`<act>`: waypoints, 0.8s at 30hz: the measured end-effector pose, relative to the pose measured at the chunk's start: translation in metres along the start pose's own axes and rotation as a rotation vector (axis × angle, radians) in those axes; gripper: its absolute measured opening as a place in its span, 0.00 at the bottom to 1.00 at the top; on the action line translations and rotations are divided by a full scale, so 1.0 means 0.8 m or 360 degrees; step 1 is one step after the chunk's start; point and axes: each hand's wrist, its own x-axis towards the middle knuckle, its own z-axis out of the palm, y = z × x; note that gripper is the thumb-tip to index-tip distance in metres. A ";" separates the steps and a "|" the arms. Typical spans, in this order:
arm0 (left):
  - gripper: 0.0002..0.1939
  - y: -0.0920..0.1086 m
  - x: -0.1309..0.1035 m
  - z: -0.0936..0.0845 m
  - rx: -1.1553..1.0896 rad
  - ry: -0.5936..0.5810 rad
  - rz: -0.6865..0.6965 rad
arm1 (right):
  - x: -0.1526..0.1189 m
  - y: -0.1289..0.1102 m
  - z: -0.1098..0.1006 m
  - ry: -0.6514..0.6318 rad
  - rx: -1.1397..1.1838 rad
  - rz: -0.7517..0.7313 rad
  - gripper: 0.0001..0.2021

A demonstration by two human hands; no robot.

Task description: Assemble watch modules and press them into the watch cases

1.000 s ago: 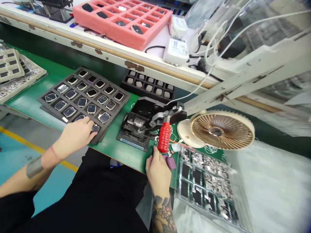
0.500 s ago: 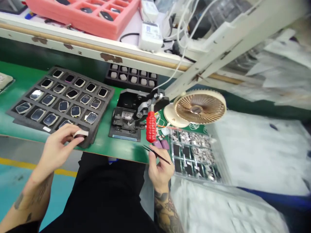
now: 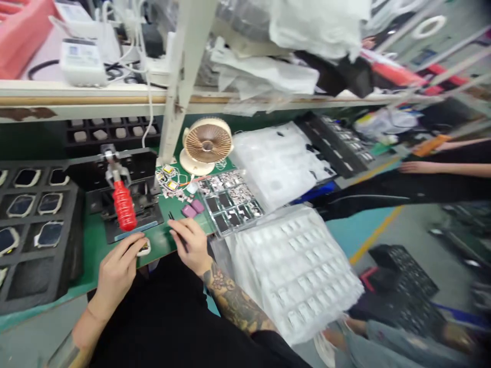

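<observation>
Pinching the watch case [image 3: 144,247] by its rim, the left hand [image 3: 118,268] holds it over the bench's front edge [image 3: 163,251], red handle [image 3: 125,207] at eleven o'clock from it; the right hand [image 3: 192,245] grips dark tweezers [image 3: 171,217], tips towards one to two o'clock. Best, I'd judge, to steady the case and use the tips lightly, sparing its inside

The left hand [image 3: 118,266] now holds the watch case [image 3: 144,248] off the tray [image 3: 28,286], at five o'clock from the red handle [image 3: 125,207]; a co-worker's hand [image 3: 412,167] appears at three o'clock.
</observation>
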 end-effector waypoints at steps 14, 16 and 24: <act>0.45 0.008 -0.037 -0.014 0.0881 0.0060 0.0761 | -0.018 0.021 0.002 -0.0347 -0.0522 -0.0041 0.28; 0.42 0.027 -0.034 -0.049 0.0855 0.0199 0.0758 | -0.016 0.030 0.013 -0.0247 -0.0475 -0.0104 0.26; 0.02 -0.006 0.224 -0.239 0.0282 0.0602 -0.0288 | -0.017 0.039 0.039 0.0052 -0.0658 -0.0316 0.20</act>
